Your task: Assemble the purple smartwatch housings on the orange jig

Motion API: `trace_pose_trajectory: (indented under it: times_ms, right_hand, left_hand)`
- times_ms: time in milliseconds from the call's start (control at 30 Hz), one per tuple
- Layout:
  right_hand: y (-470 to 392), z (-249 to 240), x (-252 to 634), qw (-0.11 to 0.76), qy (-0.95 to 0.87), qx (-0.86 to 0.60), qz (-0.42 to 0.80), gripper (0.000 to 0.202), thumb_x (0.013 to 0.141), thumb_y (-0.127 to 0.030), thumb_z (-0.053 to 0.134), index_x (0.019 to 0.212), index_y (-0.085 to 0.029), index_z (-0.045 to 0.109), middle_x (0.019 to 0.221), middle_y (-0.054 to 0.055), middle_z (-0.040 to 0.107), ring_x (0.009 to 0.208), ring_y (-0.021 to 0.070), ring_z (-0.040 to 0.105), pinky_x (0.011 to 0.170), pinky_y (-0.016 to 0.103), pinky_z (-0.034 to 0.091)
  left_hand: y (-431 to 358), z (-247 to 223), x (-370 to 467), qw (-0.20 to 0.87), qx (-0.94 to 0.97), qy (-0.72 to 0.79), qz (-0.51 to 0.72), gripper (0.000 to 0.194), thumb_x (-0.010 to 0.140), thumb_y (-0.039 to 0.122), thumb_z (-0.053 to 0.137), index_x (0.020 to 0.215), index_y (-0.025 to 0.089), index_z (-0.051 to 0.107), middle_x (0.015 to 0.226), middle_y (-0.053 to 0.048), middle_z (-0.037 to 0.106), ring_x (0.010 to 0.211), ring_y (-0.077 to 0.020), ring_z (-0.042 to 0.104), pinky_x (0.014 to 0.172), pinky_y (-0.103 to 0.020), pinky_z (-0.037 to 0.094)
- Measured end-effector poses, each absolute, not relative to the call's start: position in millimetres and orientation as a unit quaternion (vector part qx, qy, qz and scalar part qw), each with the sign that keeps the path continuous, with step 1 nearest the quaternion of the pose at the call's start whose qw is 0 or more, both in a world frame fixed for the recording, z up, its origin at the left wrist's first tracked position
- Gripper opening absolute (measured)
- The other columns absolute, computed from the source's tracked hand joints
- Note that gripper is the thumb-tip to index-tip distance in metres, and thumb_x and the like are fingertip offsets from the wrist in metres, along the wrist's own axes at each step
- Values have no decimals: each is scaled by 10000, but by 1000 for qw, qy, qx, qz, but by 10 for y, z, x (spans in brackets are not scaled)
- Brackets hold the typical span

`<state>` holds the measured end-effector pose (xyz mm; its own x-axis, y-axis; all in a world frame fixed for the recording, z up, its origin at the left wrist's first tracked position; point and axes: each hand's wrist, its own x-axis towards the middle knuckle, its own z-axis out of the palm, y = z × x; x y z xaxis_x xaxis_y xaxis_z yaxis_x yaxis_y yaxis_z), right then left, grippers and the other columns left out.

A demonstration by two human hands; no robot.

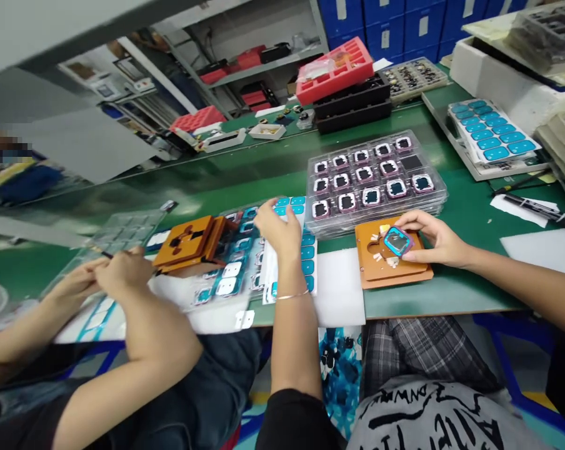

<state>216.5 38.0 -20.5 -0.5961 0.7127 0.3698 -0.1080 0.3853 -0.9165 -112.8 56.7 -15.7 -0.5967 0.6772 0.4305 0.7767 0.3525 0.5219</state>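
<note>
My right hand [432, 240] grips a small rounded-square case part [397, 241] by its edge between thumb and fingers. A blue border surrounds the part's dark, shiny centre. It is held over an orange fixture block [369, 272] with a cut-out and small pale pieces on top. My left hand [279, 230] hovers at the upper part of a white sheet of blue stickers [307, 267], thumb and forefinger apart, with nothing visible between them. Behind the fixture, a stack of clear plastic trays [313, 228] carries several similar case parts.
A co-worker's hands [118, 272] work at the left, near another orange fixture [184, 244]. White foam sheet [341, 294] lies between my hands. Red tray [336, 69] tops black trays at the back. More blue stickers [493, 131] and tweezers [545, 209] lie right.
</note>
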Motion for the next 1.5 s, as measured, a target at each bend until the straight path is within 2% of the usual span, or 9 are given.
trace_pose_trajectory:
  times_ms: [233, 367, 533, 733, 933, 1100, 1300, 1400, 1500]
  right_hand:
    - [395, -120, 2247, 394, -760, -229, 462, 492, 763, -486, 872, 1117, -249, 625, 1095, 60, 721, 998, 225, 714, 834, 335, 590]
    - [608, 58, 2433, 442, -804, -302, 259, 491, 803, -491, 806, 1196, -257, 627, 1039, 73, 735, 843, 234, 698, 632, 338, 521]
    - [1277, 392, 2554, 307, -856, -415, -37, 483, 838, -373, 685, 1277, -171, 668, 1150, 139, 741, 1003, 344, 665, 907, 513, 527]
    - [1889, 426, 2471, 141, -871, -469, -37, 365, 889, -278, 564, 1178, -192, 771, 1180, 85, 756, 1090, 325, 659, 982, 490, 515]
    - [1912, 280, 2449, 230, -862, -450, -40, 282, 925, -258, 519, 1007, -220, 786, 1176, 70, 750, 1144, 340, 610, 1047, 550, 446]
    - [1770, 307, 2242, 217, -895, -389, 3, 245, 981, -319, 525, 1112, -220, 708, 1180, 103, 723, 1172, 359, 562, 972, 586, 459]
    - [1611, 324, 2005, 138, -917, -374, 9, 221, 1017, -286, 524, 1183, -195, 638, 1181, 133, 699, 1220, 366, 520, 1008, 606, 393]
    - [1597, 342, 1990, 143, -916, -374, 30, 240, 977, -235, 607, 1211, -187, 635, 1130, 116, 718, 1198, 362, 533, 1011, 573, 404]
    - [1649, 351, 1999, 171, -918, -357, 25, 373, 930, -192, 679, 1293, -171, 598, 1077, 105, 717, 1173, 346, 539, 987, 505, 441]
  left_hand:
    - [682, -294, -1042, 6, -438, -872, -219, 512, 936, 196, 580, 1443, 161, 515, 1495, -182, 542, 1419, -361, 448, 1186, -545, 370]
    - [670, -253, -1025, -10, -441, -881, -173, 478, 988, 222, 495, 1457, 301, 539, 1560, -121, 487, 1454, -342, 409, 1194, -576, 352]
    - [664, -172, -1004, -29, -420, -895, -147, 455, 995, 210, 441, 1410, 296, 606, 1583, -168, 425, 1462, -402, 377, 1168, -662, 338]
    - [630, -120, -990, -33, -410, -901, -138, 484, 968, 162, 437, 1412, 275, 593, 1646, -114, 352, 1460, -428, 355, 1145, -712, 365]
    - [632, -122, -965, -20, -404, -902, -150, 501, 900, 72, 474, 1293, 326, 652, 1637, -21, 384, 1446, -411, 359, 1122, -816, 299]
    - [518, -91, -916, 75, -447, -830, -324, 319, 894, 106, 539, 1085, 271, 735, 1391, -50, 648, 1371, -404, 435, 1131, -856, 131]
    - [279, 7, -760, 171, -602, -537, -566, 131, 941, 277, 653, 992, 243, 769, 1070, -61, 766, 1066, -260, 671, 1062, -580, 496]
    - [210, 15, -633, -32, -728, -355, -585, 66, 912, 242, 724, 966, 261, 756, 923, -20, 758, 887, -169, 722, 843, -368, 624]
    - [178, -20, -519, -228, -751, -267, -560, 237, 902, 207, 739, 1125, 287, 726, 890, -15, 714, 833, -133, 722, 765, -278, 647]
